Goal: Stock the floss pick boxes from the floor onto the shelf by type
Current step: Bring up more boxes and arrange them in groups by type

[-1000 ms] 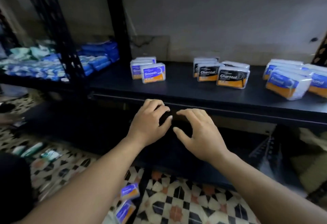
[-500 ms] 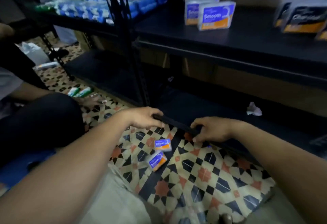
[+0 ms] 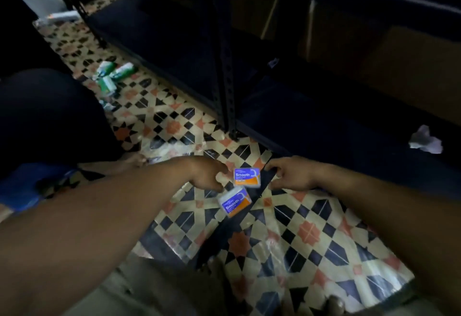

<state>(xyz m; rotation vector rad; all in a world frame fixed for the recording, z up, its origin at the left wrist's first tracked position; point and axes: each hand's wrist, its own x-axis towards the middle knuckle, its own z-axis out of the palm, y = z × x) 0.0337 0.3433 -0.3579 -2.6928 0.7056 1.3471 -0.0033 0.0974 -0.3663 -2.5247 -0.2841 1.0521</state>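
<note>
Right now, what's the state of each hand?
Left hand: open, fingers loosely curled beside the upper Smooth box, nothing gripped.
Right hand: open, loosely curled on that box's other side, holding nothing.

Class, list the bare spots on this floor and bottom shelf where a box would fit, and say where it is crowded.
Free: patterned floor nearer than the two Smooth boxes; bottom shelf between the upright post and the crumpled paper. Crowded: around the boxes, flanked by left hand and right hand; green packs farther off.
</note>
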